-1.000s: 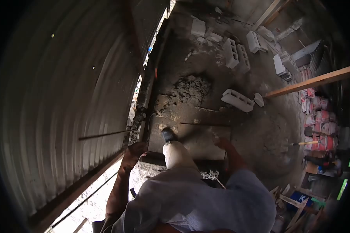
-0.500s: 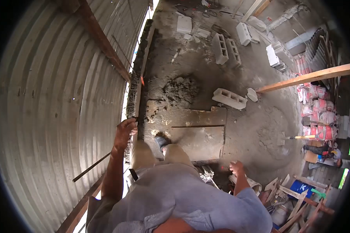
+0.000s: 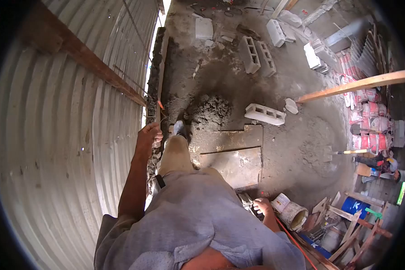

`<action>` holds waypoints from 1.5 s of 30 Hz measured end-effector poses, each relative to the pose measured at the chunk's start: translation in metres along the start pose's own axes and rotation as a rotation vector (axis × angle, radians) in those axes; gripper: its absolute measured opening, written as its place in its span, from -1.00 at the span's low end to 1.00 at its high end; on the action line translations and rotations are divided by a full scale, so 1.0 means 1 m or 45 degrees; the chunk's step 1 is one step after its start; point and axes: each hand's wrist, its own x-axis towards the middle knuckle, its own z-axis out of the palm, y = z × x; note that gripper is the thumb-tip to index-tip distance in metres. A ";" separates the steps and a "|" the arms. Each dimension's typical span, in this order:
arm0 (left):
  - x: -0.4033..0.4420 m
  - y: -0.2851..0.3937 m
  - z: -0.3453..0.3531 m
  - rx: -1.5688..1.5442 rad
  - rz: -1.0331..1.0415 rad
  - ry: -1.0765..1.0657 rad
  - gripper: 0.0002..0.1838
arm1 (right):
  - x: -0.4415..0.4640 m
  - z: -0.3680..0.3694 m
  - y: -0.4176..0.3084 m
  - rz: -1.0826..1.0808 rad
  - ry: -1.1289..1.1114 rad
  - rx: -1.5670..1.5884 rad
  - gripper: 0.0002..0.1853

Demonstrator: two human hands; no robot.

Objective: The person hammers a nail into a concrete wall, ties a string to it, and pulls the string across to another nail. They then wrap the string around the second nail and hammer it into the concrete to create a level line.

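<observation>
My left hand (image 3: 149, 135) is closed, with finger and thumb pinched together beside the low block wall (image 3: 155, 67) along the corrugated metal sheeting. What it pinches is too small to make out; a thin strand seems to run near the fingertips. A little farther along the wall is a small orange piece (image 3: 160, 105). My right hand (image 3: 262, 206) hangs at my side, fingers loosely bent and apart, with nothing visible in it. Near it lies a dirty whitish bucket (image 3: 297, 217) on its side. My forward shoe (image 3: 179, 128) is on the floor close to the wall.
A mortar heap (image 3: 211, 110) and a flat board (image 3: 234, 166) lie ahead. Hollow concrete blocks (image 3: 264, 114) sit about the floor. A wooden prop (image 3: 355, 87) slants at right, near stacked red-and-white bags (image 3: 369, 112). Another person (image 3: 382, 166) is at far right.
I have stepped forward along the wall, one leg now ahead. My left hand stays closed near the wall and my right hand has shifted slightly; the bucket shows more fully.
</observation>
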 end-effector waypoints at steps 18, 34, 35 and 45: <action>0.271 0.141 0.060 0.116 -0.208 -0.050 -0.63 | 0.058 -0.103 -0.420 -0.323 0.244 -0.413 -0.67; 0.541 0.290 0.291 -0.025 0.047 0.458 -0.67 | 0.223 -0.415 -0.841 -0.576 0.257 0.130 -0.65; 0.553 0.300 0.301 -0.031 0.055 0.476 -0.67 | 0.209 -0.413 -0.888 -0.637 0.249 0.075 -0.66; 0.697 0.396 0.338 -0.163 0.152 0.562 -0.65 | 0.215 -0.432 -1.125 -0.841 0.148 -0.500 -0.63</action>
